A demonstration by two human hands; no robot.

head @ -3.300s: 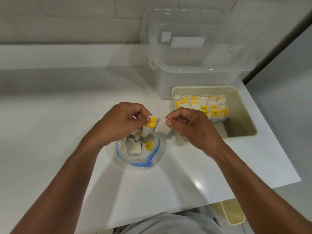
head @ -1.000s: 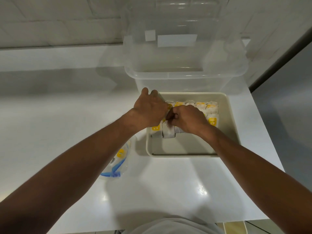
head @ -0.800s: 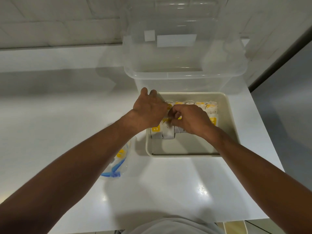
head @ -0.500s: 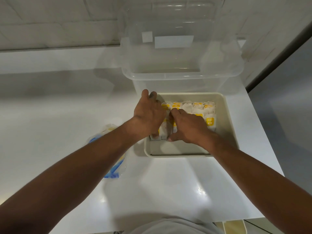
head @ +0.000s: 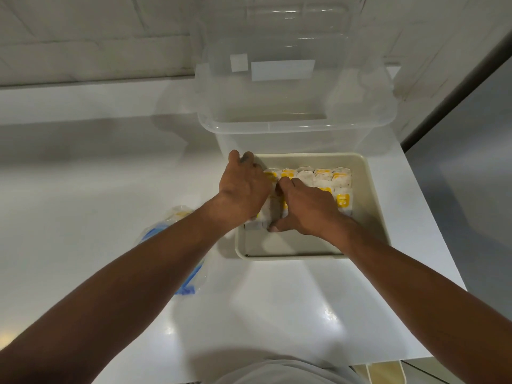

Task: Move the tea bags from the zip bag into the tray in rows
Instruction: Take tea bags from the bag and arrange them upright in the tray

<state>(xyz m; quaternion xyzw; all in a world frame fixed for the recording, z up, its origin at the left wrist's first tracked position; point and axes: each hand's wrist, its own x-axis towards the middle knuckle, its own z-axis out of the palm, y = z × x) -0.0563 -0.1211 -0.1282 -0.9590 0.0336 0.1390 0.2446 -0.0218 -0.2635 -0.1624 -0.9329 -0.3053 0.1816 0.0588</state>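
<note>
Near the right edge of the worktop [head: 83, 206] sits a cream tray [head: 372, 209], its far wall just beside a clear storage box [head: 291, 128] that stands behind it toward the far edge. White tea bags [head: 322, 176] with yellow tags stand in rows against the tray's far wall and take up its far half, with the rightmost bag of the near row showing its yellow tag face-on. Both hands are down in the tray over the left end of these rows. The left hand [head: 243, 192] lies palm down on the bags with its fingers stretched straight out, two fingertips reaching the tray's far left corner; its thumb is hidden. The right hand [head: 307, 209] is just beside it, touching it, and grips tea bags of the near row, with its thumb pressed against their near face and its forefinger curled over their tops. The zip bag [head: 177, 217] lies on the worktop left of the tray, largely hidden under the left forearm, with its blue zip strip showing on either side of the arm and a bit of yellow visible inside at its far end
</note>
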